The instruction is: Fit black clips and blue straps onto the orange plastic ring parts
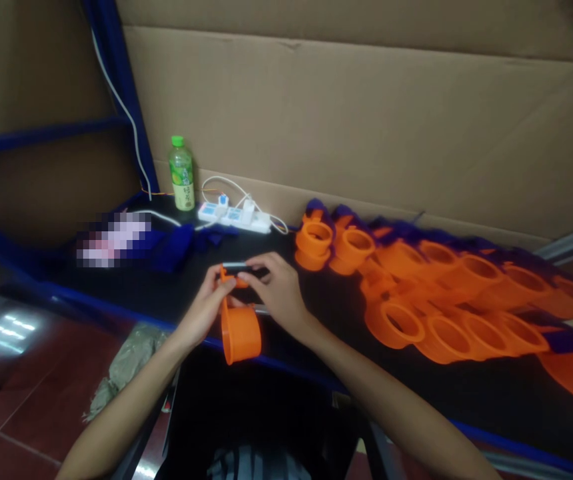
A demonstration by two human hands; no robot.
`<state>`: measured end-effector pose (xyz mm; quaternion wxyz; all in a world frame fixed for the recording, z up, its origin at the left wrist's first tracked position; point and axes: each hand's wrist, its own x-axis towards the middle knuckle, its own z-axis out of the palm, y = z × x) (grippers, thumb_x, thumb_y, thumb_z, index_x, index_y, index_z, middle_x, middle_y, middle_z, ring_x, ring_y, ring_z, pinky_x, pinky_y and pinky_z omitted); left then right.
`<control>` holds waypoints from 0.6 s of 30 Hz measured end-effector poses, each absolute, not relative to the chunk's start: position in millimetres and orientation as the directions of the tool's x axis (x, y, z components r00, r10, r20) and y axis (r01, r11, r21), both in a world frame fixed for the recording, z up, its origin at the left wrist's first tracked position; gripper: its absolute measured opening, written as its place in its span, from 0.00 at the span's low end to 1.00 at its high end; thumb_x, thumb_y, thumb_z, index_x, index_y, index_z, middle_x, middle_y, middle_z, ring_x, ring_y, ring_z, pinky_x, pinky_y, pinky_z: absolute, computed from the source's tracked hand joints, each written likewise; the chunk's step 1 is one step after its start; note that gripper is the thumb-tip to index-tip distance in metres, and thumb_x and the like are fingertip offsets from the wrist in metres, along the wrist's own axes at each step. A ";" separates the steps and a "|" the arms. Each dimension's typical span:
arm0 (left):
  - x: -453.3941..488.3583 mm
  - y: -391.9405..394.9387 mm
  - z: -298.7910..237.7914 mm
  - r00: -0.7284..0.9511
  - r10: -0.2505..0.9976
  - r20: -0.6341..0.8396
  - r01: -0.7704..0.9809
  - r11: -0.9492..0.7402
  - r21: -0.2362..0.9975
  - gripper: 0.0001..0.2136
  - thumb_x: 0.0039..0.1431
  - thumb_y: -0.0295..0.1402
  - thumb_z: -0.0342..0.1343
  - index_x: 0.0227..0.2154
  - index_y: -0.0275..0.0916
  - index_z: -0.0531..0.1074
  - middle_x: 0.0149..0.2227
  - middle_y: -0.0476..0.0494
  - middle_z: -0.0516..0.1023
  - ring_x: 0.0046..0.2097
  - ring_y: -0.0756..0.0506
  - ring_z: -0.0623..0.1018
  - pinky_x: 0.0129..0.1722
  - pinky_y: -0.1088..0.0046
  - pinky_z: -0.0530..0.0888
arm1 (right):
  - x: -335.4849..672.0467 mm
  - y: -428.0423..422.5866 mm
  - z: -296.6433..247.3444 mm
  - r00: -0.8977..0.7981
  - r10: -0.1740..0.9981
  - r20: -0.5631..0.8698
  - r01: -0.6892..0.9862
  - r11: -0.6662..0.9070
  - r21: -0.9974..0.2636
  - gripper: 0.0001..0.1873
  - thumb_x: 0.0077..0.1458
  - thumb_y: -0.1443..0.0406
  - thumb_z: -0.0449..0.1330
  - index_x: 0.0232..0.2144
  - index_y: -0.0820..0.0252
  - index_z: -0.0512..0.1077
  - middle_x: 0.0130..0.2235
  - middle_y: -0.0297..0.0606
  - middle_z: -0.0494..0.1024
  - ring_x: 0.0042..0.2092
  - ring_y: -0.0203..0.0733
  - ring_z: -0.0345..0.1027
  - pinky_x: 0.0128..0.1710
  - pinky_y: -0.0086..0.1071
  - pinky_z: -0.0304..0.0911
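Observation:
My left hand (205,308) is closed on an orange plastic cup-shaped part (240,333), which hangs near the front edge of the black table (166,293). My right hand (279,291) pinches a small dark piece (246,269) at the top of that orange part. To the right, several more orange cup-shaped parts (441,300) lie in a long pile, with dark blue pieces (401,230) among and behind them.
A green drink bottle (182,173) stands at the back left beside a white power strip (234,216) with plugs and cables. Cardboard sheets (366,120) wall the back. A blue metal frame (116,80) rises at the left. Crumpled grey material (126,363) lies on the red floor.

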<state>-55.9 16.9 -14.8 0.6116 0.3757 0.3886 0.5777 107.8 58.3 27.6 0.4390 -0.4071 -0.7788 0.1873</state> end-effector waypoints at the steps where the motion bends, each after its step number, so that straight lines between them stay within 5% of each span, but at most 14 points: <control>1: -55.9 16.7 -15.0 0.037 0.999 -0.037 -0.406 0.049 0.913 0.21 0.58 0.43 0.63 0.51 0.44 0.66 0.44 0.43 0.79 0.28 0.46 0.82 0.28 0.67 0.80 | 107.1 57.7 29.0 -0.260 0.813 0.521 0.482 0.577 -0.659 0.06 0.56 0.62 0.67 0.36 0.58 0.77 0.39 0.38 0.79 0.38 0.39 0.75 0.35 0.32 0.72; 9: -58.0 17.0 -19.5 0.006 0.999 -0.049 -0.427 0.047 0.903 0.24 0.57 0.43 0.64 0.53 0.45 0.64 0.42 0.44 0.79 0.29 0.46 0.82 0.28 0.68 0.80 | 102.2 51.9 21.6 -0.286 0.774 0.564 0.523 0.620 -0.585 0.08 0.63 0.63 0.61 0.41 0.56 0.79 0.42 0.39 0.81 0.41 0.40 0.76 0.37 0.33 0.71; 15: -54.9 15.1 -10.3 -0.036 0.998 -0.056 -0.493 0.031 0.869 0.23 0.57 0.43 0.64 0.51 0.45 0.63 0.45 0.42 0.81 0.31 0.44 0.83 0.32 0.66 0.81 | 103.4 63.9 23.2 -0.329 0.776 0.537 0.419 0.630 -0.653 0.11 0.63 0.60 0.60 0.44 0.55 0.80 0.41 0.38 0.82 0.34 0.37 0.76 0.35 0.30 0.72; 18: -56.0 13.8 -0.6 -0.020 0.996 -0.083 -0.596 0.055 0.801 0.20 0.58 0.45 0.61 0.48 0.44 0.63 0.43 0.41 0.83 0.29 0.42 0.84 0.31 0.62 0.81 | 96.2 94.3 36.3 -0.437 0.791 0.428 0.561 0.612 -0.557 0.17 0.69 0.59 0.50 0.50 0.56 0.76 0.41 0.37 0.83 0.36 0.36 0.78 0.39 0.29 0.72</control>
